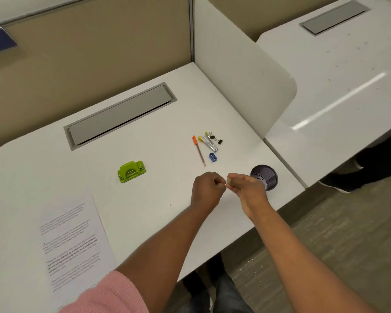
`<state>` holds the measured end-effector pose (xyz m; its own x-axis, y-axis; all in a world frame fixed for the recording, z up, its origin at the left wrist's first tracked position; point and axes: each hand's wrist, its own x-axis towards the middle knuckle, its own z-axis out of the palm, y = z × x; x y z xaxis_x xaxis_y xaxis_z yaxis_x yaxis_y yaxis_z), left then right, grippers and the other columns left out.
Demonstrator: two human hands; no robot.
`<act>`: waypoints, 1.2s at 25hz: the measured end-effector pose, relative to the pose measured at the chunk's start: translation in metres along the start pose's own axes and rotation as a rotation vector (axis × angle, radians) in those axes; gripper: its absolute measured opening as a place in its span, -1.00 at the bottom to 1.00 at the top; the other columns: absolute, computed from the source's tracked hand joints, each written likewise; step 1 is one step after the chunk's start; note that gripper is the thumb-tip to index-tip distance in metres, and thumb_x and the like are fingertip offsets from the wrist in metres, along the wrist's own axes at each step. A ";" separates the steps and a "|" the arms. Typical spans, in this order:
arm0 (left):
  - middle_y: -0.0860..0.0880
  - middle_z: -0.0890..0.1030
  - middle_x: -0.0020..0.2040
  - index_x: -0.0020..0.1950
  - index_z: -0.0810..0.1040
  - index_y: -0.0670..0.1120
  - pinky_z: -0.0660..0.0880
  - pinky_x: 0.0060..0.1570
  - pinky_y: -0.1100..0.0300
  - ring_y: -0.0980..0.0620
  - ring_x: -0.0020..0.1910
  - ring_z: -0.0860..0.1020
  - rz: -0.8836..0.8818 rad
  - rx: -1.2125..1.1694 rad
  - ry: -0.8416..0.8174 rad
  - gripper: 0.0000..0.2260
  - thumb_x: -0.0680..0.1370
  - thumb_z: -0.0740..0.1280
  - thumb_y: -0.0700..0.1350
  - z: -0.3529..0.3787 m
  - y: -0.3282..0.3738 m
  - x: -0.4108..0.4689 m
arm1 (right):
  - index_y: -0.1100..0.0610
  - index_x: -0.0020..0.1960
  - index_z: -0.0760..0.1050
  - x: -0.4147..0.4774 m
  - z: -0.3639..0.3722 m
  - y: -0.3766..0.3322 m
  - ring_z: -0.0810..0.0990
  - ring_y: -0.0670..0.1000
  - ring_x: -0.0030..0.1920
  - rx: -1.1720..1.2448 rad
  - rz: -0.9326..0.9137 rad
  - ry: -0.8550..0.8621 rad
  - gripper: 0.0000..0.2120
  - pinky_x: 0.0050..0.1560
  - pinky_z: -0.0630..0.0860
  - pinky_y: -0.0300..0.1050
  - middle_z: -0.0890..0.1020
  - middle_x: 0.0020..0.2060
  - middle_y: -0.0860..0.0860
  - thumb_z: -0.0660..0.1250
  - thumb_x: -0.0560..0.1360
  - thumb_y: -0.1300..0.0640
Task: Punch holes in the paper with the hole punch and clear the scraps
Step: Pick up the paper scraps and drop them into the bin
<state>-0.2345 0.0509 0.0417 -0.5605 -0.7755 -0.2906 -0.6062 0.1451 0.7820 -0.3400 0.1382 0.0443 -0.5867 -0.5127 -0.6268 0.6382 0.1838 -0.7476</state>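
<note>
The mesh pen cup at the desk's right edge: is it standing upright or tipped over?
Upright. The mesh pen cup stands on its base on the desk, open mouth up, just beyond the right hand.

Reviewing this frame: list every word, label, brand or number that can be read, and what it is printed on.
Nothing can be read.
Printed sheet: several paragraphs of text, some in bold, too blurred to read.
Green hole punch: no label or brand visible.
Orange-capped pen, blue sharpener and mesh cup: no markings that can be made out.
</note>
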 end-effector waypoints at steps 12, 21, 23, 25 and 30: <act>-0.04 0.74 -0.11 -0.06 0.75 -0.09 0.58 -0.08 0.21 0.05 -0.13 0.66 0.098 0.023 -0.194 -0.73 0.44 0.30 -0.32 0.062 0.077 0.051 | 0.13 -0.08 0.72 0.024 -0.071 -0.081 0.61 -0.14 -0.23 -0.995 -0.384 0.193 -0.82 -0.21 0.52 -0.37 0.66 -0.25 -0.06 0.38 0.49 0.33; 0.04 0.71 -0.21 -0.15 0.72 -0.05 0.59 -0.19 0.17 0.09 -0.20 0.65 0.127 0.038 -0.183 -0.82 0.37 0.42 -0.30 0.073 0.072 0.046 | 0.13 -0.09 0.71 0.020 -0.071 -0.077 0.65 -0.03 -0.19 -1.142 -0.417 0.172 -0.79 -0.13 0.64 -0.11 0.68 -0.23 -0.02 0.34 0.46 0.35; 0.03 0.72 -0.17 -0.11 0.72 -0.04 0.61 -0.12 0.13 0.08 -0.16 0.65 0.133 0.037 -0.183 -0.82 0.39 0.42 -0.27 0.074 0.069 0.045 | 0.12 -0.08 0.70 0.022 -0.071 -0.075 0.67 0.00 -0.18 -1.171 -0.423 0.171 -0.81 -0.13 0.65 -0.07 0.71 -0.20 0.01 0.35 0.46 0.32; 0.03 0.70 -0.16 -0.10 0.71 -0.03 0.61 -0.09 0.06 0.06 -0.14 0.63 0.151 0.031 -0.167 -0.82 0.39 0.40 -0.27 0.075 0.067 0.042 | 0.10 -0.06 0.70 0.024 -0.072 -0.073 0.67 0.00 -0.16 -1.219 -0.421 0.136 -0.82 -0.17 0.60 -0.12 0.71 -0.18 0.01 0.38 0.45 0.30; 0.06 0.63 -0.05 0.00 0.66 0.01 0.51 -0.03 0.11 0.06 -0.05 0.56 0.286 0.033 -0.040 -0.86 0.47 0.41 -0.12 0.071 0.063 0.021 | 0.10 0.17 0.63 0.010 -0.063 -0.055 0.64 -0.02 -0.02 -1.091 -0.651 0.194 -0.73 -0.04 0.57 -0.15 0.65 0.04 0.00 0.33 0.50 0.26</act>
<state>-0.3239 0.0873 0.0456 -0.7325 -0.6757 -0.0833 -0.4385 0.3747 0.8169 -0.4125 0.1754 0.0657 -0.7557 -0.6541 -0.0328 -0.4747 0.5816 -0.6606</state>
